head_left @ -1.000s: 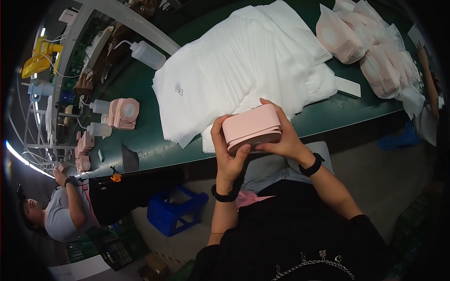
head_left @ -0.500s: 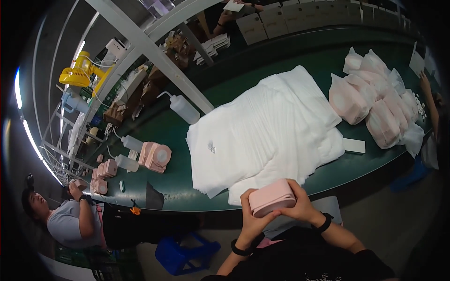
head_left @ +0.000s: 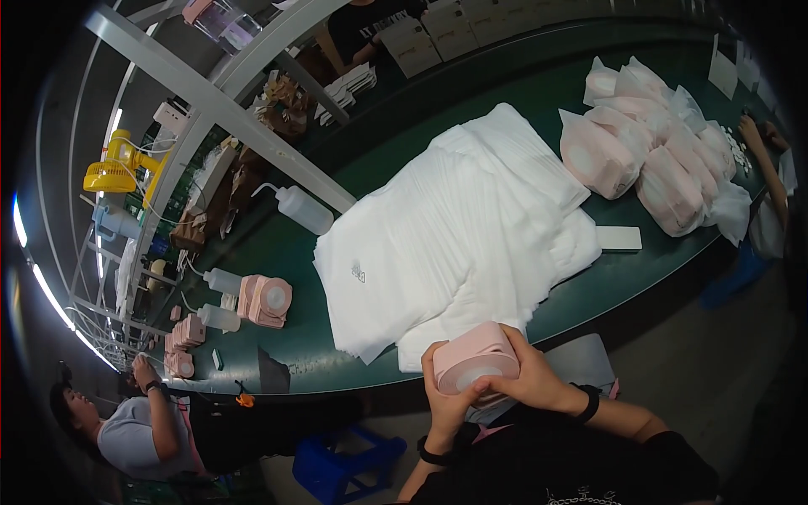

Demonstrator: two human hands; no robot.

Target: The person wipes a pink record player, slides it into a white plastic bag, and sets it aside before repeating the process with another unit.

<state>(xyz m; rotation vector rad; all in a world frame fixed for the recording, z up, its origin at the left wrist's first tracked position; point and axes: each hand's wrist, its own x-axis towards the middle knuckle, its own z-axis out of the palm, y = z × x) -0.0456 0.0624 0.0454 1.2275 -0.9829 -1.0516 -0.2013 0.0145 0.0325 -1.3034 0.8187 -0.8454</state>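
Pink round-faced case [head_left: 474, 343], one: gripped between left hand [head_left: 448, 402] and right hand [head_left: 532, 379], fingers curled round opposite sides, thumbs at its lower face; located by the near edge of white sheets [head_left: 454, 227].

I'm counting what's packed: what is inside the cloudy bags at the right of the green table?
Through the bags, pale pink items show, one with a paler round patch. Overlap covers parts of them, so their exact number cannot be seen.
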